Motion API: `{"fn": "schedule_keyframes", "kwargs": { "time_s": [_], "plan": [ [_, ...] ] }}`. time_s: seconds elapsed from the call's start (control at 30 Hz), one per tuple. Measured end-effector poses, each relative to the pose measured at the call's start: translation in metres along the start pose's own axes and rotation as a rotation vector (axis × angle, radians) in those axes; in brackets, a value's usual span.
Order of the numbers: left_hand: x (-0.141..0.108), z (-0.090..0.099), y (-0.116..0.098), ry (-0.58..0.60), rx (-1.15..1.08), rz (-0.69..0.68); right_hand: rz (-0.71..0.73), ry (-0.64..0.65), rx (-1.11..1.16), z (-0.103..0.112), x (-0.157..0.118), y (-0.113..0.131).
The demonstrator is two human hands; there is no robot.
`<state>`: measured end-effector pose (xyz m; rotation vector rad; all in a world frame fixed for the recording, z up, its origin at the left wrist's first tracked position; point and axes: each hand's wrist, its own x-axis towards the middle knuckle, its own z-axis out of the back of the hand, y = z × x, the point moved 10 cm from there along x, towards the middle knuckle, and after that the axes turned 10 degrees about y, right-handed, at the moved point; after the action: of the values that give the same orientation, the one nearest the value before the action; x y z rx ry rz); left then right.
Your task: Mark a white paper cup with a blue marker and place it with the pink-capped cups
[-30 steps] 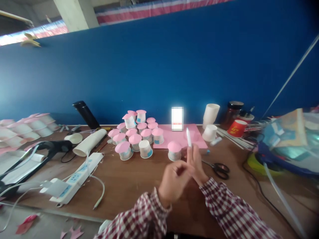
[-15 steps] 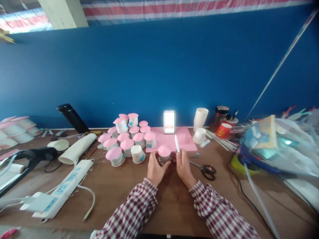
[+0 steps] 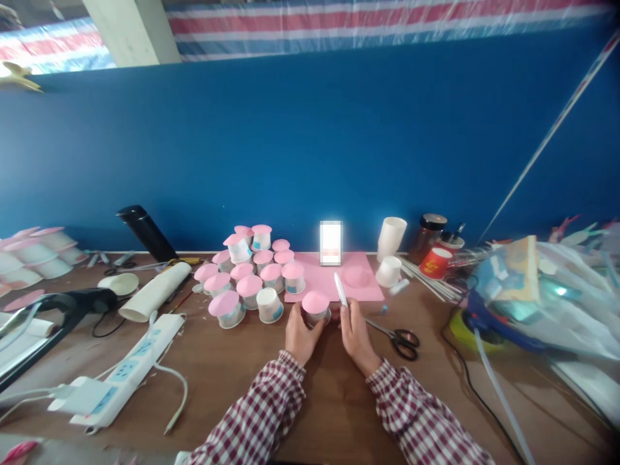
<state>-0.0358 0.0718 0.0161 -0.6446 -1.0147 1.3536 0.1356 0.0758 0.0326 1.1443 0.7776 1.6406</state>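
My left hand (image 3: 301, 336) is closed around a small paper cup that stands upside down on the table, with a pink paper disc (image 3: 316, 301) on top. Most of the cup's side is hidden by my fingers. In my right hand (image 3: 357, 336) a slim white pen-like stick (image 3: 341, 289) points up and away, apart from the cup. Left of my hands stand several similar cups with pink discs (image 3: 249, 286), some stacked. Nearest among them is a bare upturned cup (image 3: 269, 305). A pink paper sheet (image 3: 314, 279) lies beyond my hands.
Black-handled scissors (image 3: 405, 343) lie right of my right hand. Farther back are a white cup (image 3: 388, 271), a cup stack (image 3: 391, 237) and a red cup (image 3: 435, 263). A power strip (image 3: 126, 371) and black flask (image 3: 146, 232) are left; a plastic bag (image 3: 576, 290) sits right.
The view has tilted up slightly. My left hand and its cup have shifted slightly left, and the white stick in my right hand leans a little more to the left.
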Motion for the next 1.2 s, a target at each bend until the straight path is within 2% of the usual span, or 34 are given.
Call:
{"fn": "schedule_keyframes", "kwargs": {
  "time_s": [0.23, 0.33, 0.43, 0.63, 0.77, 0.93, 1.0, 1.07, 1.2],
  "plan": [
    [-0.003, -0.002, -0.009, 0.012, 0.073, -0.062, -0.023, 0.009, -0.031, -0.001, 0.002, -0.003],
    [-0.007, 0.007, -0.022, -0.013, 0.087, -0.092, -0.049, 0.000, 0.016, 0.000, 0.002, -0.008],
    [-0.015, 0.025, -0.045, -0.036, 0.106, -0.166, -0.072, 0.004, 0.057, -0.002, 0.003, -0.013],
    [-0.017, 0.083, -0.078, -0.166, 0.206, -0.209, -0.088, 0.011, 0.089, -0.004, 0.003, -0.015],
    [0.004, 0.119, -0.078, -0.244, 0.268, -0.182, -0.074, 0.011, 0.078, -0.004, 0.003, -0.014],
    [0.046, 0.172, -0.060, -0.315, 0.315, 0.002, -0.071, 0.009, 0.059, -0.003, 0.003, -0.013],
    [0.061, 0.190, -0.059, -0.330, 0.316, 0.032, -0.082, 0.009, 0.042, -0.003, 0.003, -0.013],
    [0.076, 0.198, -0.059, -0.309, 0.342, 0.067, -0.088, 0.014, 0.029, -0.003, 0.003, -0.013],
    [0.107, 0.195, -0.056, -0.223, 0.413, 0.096, -0.086, 0.021, 0.036, -0.004, 0.003, -0.013]
  ]
}}
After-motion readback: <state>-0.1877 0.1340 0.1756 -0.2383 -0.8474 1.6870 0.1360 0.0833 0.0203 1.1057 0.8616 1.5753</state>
